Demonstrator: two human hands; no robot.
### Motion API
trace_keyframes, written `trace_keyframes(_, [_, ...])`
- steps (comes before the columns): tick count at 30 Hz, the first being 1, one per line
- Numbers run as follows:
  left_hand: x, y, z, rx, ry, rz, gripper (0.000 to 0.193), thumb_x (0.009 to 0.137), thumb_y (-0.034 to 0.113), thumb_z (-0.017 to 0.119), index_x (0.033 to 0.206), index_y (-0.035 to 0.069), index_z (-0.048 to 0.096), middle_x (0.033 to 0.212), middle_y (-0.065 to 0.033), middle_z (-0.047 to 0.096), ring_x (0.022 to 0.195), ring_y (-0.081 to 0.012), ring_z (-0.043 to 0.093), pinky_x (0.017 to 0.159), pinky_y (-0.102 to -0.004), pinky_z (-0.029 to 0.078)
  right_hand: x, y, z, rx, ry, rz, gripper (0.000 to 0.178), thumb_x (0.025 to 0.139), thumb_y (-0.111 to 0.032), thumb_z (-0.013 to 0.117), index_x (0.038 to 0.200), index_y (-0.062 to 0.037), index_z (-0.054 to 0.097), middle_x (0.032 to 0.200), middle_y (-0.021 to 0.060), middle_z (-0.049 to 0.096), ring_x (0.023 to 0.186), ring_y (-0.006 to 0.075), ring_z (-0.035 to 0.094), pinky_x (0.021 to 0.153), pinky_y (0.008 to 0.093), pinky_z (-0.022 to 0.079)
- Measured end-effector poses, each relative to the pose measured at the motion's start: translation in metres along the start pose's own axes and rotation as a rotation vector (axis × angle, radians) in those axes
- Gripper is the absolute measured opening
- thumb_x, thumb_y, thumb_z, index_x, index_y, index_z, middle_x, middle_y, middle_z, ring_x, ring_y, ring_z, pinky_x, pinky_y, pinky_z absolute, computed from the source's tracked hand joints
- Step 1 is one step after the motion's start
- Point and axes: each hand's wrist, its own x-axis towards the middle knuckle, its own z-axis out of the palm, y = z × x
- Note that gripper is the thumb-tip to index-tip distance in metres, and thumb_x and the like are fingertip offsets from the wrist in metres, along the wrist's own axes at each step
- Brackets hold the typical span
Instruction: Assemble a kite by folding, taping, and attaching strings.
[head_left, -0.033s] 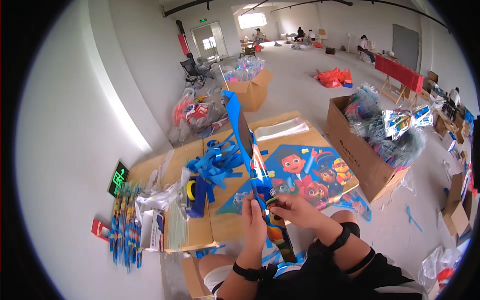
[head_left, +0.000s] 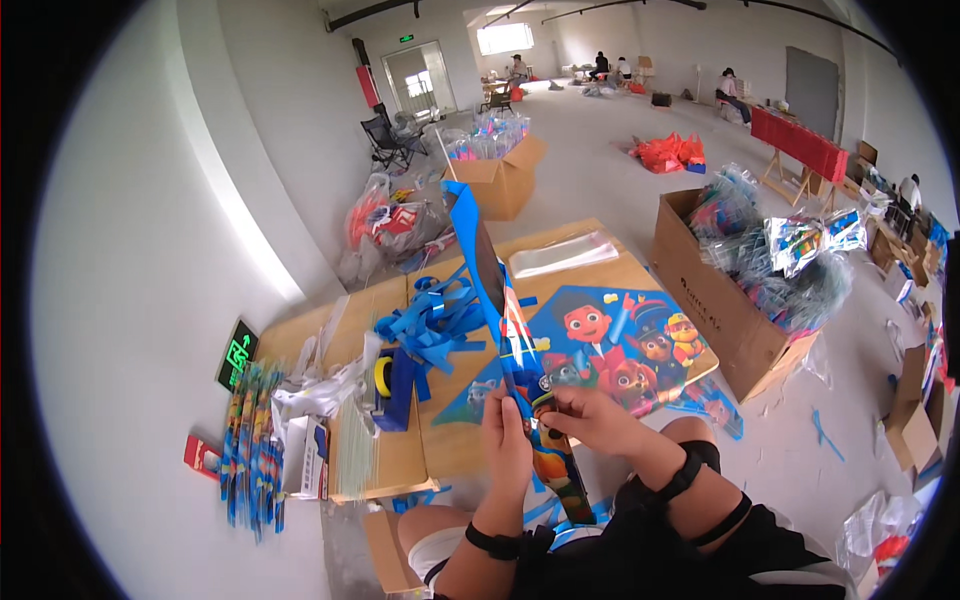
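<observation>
A cartoon-printed kite [head_left: 505, 320], folded long and narrow, stands tilted in front of me, with a thin white rod poking out at its upper end. My left hand [head_left: 508, 432] is closed round its left edge. On its right side, my right hand [head_left: 588, 420] pinches the printed sheet between thumb and fingers. Behind my hands, flat blue kite sheets [head_left: 625, 350] with the same cartoon figures lie on the wooden table [head_left: 560, 232]. A heap of blue ribbon strips [head_left: 435, 315] is to the left of the held kite.
A blue tape dispenser [head_left: 395, 400] with yellow tape stands at the table's left, beside thin clear rods [head_left: 357, 455]. Rolled kites [head_left: 255, 450] lean by the wall. A large carton [head_left: 722, 320] of wrapped goods is at the right, another carton [head_left: 505, 185] beyond the table. People sit far off.
</observation>
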Motion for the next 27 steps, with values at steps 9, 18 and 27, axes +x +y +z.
trace_keyframes(9, [-0.016, 0.019, -0.007, -0.335, 0.043, -0.153, 0.026, 0.112, 0.03, 0.039, 0.114, 0.008, 0.053, 0.1, -0.0014, 0.061, 0.087, -0.0063, 0.057, 0.076, -0.0233, 0.049, -0.012, -0.007, 0.038, 0.379, -0.008, 0.085, 0.01, 0.103, -0.009, 0.06, 0.112, -0.0048, 0.058, 0.1, 0.0008, 0.065, 0.084, 0.0063, 0.061, 0.072, 0.0223, 0.051])
trace_keyframes(18, [-0.015, 0.047, 0.007, -0.347, 0.038, -0.037, 0.029, 0.112, 0.032, 0.04, 0.114, 0.006, 0.051, 0.098, -0.004, 0.062, 0.087, -0.0087, 0.059, 0.077, -0.025, 0.05, -0.008, -0.022, 0.045, 0.369, 0.006, 0.095, 0.018, 0.099, -0.014, 0.067, 0.113, -0.0055, 0.061, 0.108, 0.0024, 0.066, 0.097, 0.0093, 0.063, 0.087, 0.0268, 0.052])
trace_keyframes(27, [0.002, 0.054, 0.009, -0.149, 0.287, 0.238, 0.021, 0.098, 0.007, 0.065, 0.113, 0.005, 0.05, 0.091, -0.0024, 0.06, 0.082, -0.0085, 0.06, 0.074, -0.0232, 0.05, -0.015, -0.01, 0.052, -0.216, 0.154, -0.134, 0.029, 0.095, -0.017, 0.072, 0.118, -0.0019, 0.061, 0.096, 0.0061, 0.065, 0.086, 0.0116, 0.064, 0.071, 0.0293, 0.055])
